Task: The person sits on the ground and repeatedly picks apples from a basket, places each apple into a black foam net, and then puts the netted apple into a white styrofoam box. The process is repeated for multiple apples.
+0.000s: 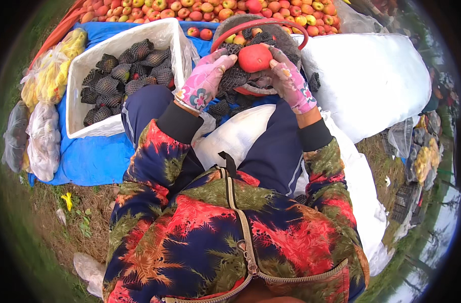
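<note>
A red apple (255, 58) is held up in front of me between my two hands, above a bucket (229, 31) with a red handle. My left hand (204, 81), in a pink flowered glove with bare fingertips, has its fingers closed at the apple's left side. My right hand (291, 82), gloved alike, grips the apple's right side with thumb and fingers. Below the apple, black foam net sleeves (234, 78) lie in the bucket along with a few apples. To the left stands a white foam box (75, 108) holding several apples in black foam nets (109, 86).
A big heap of loose apples (190, 9) spreads along the far side. Blue tarp (89, 159) lies under the box. A full white sack (364, 83) rests at right. Bags of yellow nets (68, 48) sit far left. Loose black nets (220, 108) lie by my legs.
</note>
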### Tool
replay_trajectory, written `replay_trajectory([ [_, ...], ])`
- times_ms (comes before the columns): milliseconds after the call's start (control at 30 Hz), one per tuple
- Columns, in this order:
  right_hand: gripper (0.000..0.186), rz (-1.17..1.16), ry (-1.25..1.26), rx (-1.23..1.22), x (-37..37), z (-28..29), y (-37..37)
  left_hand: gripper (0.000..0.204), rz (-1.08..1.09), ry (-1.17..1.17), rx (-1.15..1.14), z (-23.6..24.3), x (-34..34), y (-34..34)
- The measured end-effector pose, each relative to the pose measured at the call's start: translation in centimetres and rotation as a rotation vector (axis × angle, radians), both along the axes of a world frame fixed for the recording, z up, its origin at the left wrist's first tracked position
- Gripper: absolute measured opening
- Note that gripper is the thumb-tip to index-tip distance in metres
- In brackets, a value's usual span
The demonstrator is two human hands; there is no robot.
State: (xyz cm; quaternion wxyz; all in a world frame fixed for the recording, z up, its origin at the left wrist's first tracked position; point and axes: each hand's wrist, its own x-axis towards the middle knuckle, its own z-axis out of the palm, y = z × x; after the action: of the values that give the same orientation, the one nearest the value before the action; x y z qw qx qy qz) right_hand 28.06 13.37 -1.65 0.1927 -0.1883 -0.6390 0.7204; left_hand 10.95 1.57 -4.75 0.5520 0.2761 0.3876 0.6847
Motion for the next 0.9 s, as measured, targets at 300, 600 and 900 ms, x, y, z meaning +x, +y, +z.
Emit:
replay_trajectory([
  [300, 0.059, -0.014, 0.028, -0.030, -0.6, 0.0, 0.0, 0.050, 0.104, 0.207, -0.057, 0.3, -0.1, 0.6],
  [600, 0.043, -0.375, -0.054, 0.323, -0.8, 0.8, 1.1, 0.061, -0.072, -0.292, 0.203, 4.5, 0.4, -1.3],
  [900, 0.062, 0.079, 0.389, -0.887, -3.9, -1.1, -2.6, 0.073, -0.211, -0.398, 0.438, 6.1, -0.8, -2.9],
])
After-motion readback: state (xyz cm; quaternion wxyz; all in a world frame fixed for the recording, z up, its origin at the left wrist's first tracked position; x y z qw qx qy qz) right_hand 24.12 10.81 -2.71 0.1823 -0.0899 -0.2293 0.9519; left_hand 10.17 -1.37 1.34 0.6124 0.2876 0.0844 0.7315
